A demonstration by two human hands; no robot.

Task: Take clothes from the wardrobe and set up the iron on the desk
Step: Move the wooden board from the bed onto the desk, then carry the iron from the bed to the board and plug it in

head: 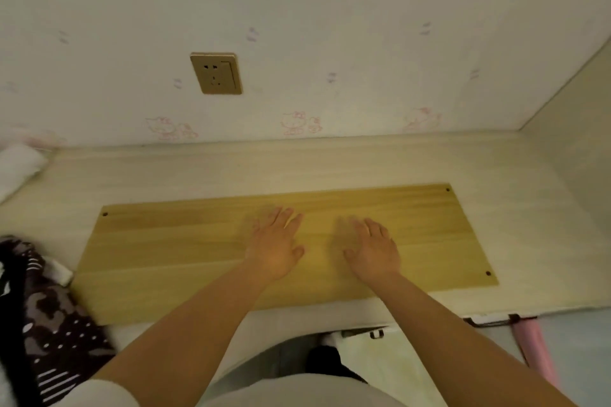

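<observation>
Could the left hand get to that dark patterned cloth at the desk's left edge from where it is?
Probably yes. The left hand lies open on the wooden board, and only bare board lies between it and the dark patterned cloth, with nothing standing in the way.

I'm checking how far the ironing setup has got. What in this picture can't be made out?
All in the head view:
- Dark patterned cloth: cut off by the left edge, so its kind is unclear.
- White cloth: cut off by the left edge and blurred.
- Right hand: fingers smeared by motion; contact with the wooden board is uncertain.
- Space under the desk: hidden by the arms and body.
- No iron in view.
</observation>
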